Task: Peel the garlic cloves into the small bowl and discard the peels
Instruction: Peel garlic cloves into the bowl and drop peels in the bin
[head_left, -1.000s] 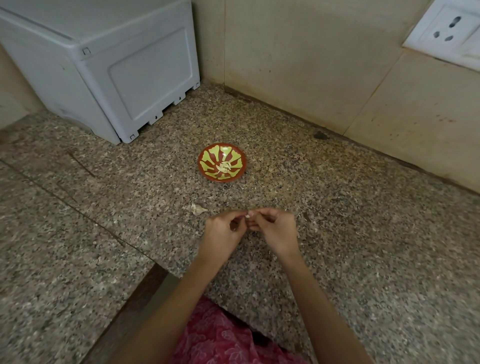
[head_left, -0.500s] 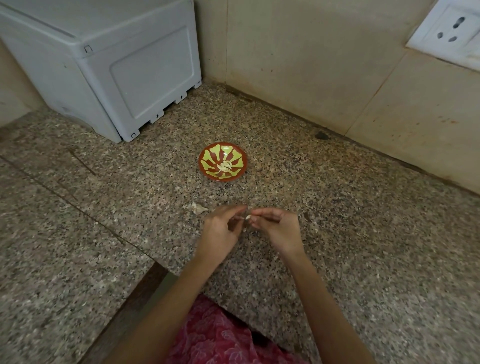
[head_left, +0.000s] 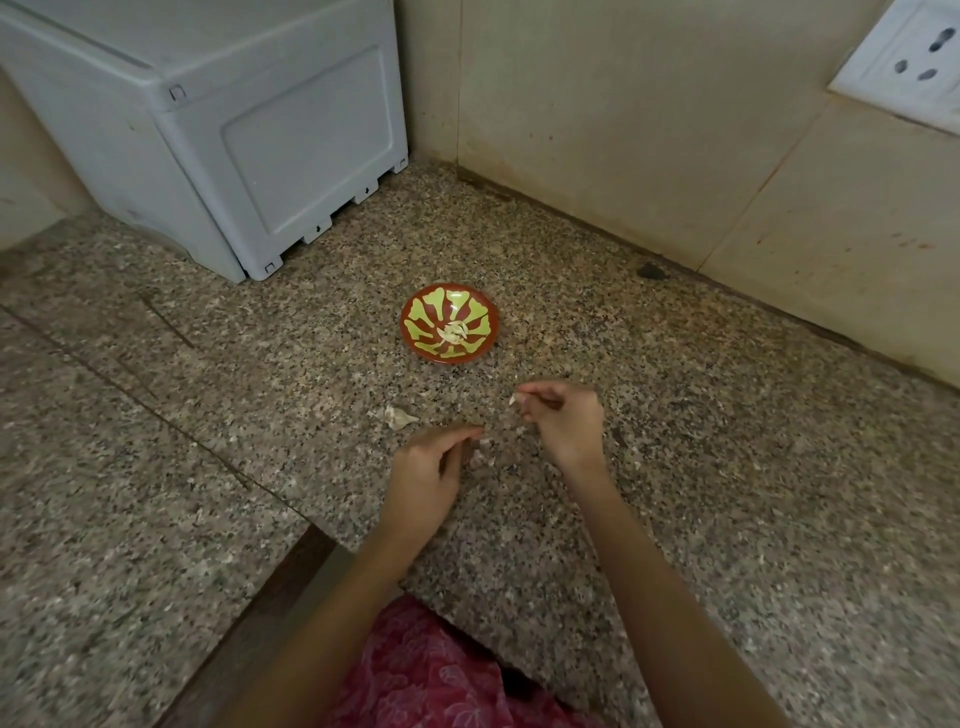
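Pinching a small pale garlic clove (head_left: 514, 399) at the tips of the right hand (head_left: 563, 423), thumb and fingers pressed tight on it, likely for carrying it to the small bowl (head_left: 415, 332). Holding it out toward the bowl, near but not over it yet.

Holding the left hand (head_left: 428, 470) low by the counter (head_left: 727, 467), fingers loosely curved and a little apart, with nothing to be seen between them (maybe just letting go of some skin, but too small to tell). Leaving tiny white bits of peel (head_left: 475, 458) on the stone just under those fingers. Leaving a bigger peel (head_left: 400, 417) off to the left too, apart from the bowl, likely for keeping skins away from the clean garlic. Piling peeled cloves (head_left: 457, 331) in the middle of the bowl, showing a job partly done.

Working over open stone between hands and bowl, with nothing standing in the way of a short reach forward. Having a big grey box (head_left: 208, 130) far back on the left and the wall (head_left: 623, 130) behind the bowl, both well apart from the hands. Working close to the counter edge (head_left: 311, 535) by the left arm, so needing care there when sweeping peels up for throwing away.
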